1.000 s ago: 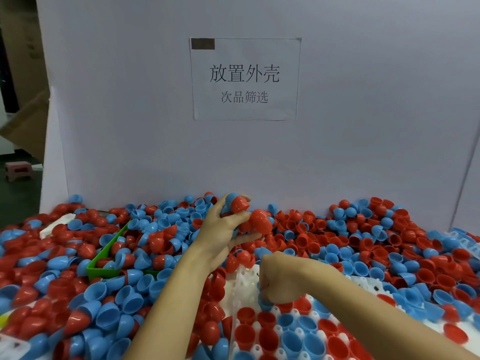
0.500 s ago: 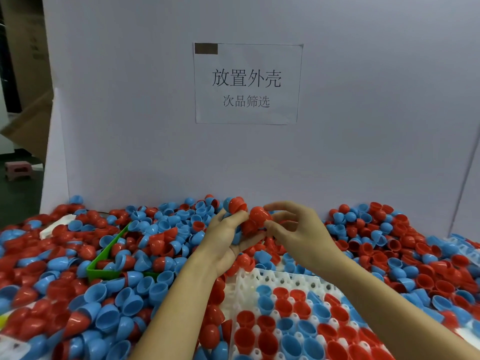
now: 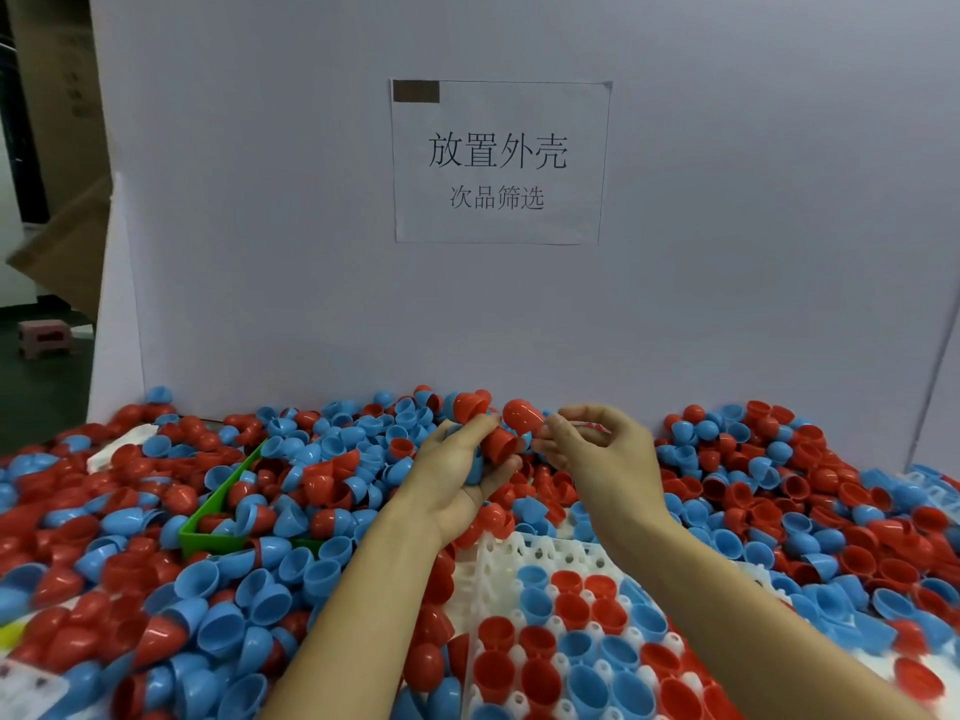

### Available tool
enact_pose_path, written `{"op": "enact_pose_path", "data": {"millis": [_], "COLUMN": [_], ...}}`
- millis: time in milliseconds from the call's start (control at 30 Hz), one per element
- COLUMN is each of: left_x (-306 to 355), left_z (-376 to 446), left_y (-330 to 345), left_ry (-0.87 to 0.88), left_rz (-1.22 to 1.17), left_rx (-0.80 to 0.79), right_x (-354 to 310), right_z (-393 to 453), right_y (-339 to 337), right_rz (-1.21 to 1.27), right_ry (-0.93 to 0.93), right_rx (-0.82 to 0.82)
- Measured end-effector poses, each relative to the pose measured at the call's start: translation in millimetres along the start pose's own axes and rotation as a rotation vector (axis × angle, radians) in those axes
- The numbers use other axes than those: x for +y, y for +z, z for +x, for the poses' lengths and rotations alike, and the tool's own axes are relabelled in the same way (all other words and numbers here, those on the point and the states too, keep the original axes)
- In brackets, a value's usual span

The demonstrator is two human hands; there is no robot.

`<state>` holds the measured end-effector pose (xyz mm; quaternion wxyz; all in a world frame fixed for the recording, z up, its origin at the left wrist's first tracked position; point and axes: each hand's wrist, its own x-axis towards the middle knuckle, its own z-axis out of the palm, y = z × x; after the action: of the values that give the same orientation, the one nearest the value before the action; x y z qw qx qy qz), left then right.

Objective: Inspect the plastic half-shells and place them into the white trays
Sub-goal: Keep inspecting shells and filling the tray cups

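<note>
Several shells (image 3: 496, 443) are gripped in the left hand (image 3: 460, 472); a red shell (image 3: 521, 415) is pinched by the right hand (image 3: 605, 452) above the tray (image 3: 498, 569)

2 hands (image 3: 462, 475), 1 green bin (image 3: 218, 506)

Hands (image 3: 524, 459) on red half-shells (image 3: 522, 415)
</note>
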<state>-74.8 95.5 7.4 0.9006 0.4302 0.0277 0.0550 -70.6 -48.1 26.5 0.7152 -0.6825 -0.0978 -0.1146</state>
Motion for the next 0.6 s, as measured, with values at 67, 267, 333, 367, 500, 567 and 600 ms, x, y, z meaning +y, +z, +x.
{"op": "enact_pose_path", "data": {"millis": [67, 267, 333, 367, 500, 567, 600], "left_x": [0, -6, -7, -7, -6, -4, -3], "left_z": [1, 4, 4, 3, 0, -3, -4], "left_y": [-2, -4, -3, -4, -5, -5, -5], "left_ry": [0.050, 0.269, 0.316, 0.334, 0.376, 0.375, 0.373], "left_rz": [-0.026, 0.166, 0.270, 0.303, 0.364, 0.382, 0.386], "left_rx": [0.062, 0.102, 0.062, 0.044, -0.047, -0.132, -0.173], "right_x": [-1, -9, -8, -8, -8, -10, -11], "right_z": [0, -5, -6, -5, -5, -5, -5], "right_y": [0, 0, -1, -1, -4, -7, -8], "right_rz": [-0.010, 0.261, 0.365, 0.416, 0.564, 0.647, 0.681], "right_ry": [0.106, 0.596, 0.620, 0.623, 0.653, 0.687, 0.701], "right_rx": [0.021, -0.317, -0.331, -0.330, -0.390, -0.453, -0.478]}}
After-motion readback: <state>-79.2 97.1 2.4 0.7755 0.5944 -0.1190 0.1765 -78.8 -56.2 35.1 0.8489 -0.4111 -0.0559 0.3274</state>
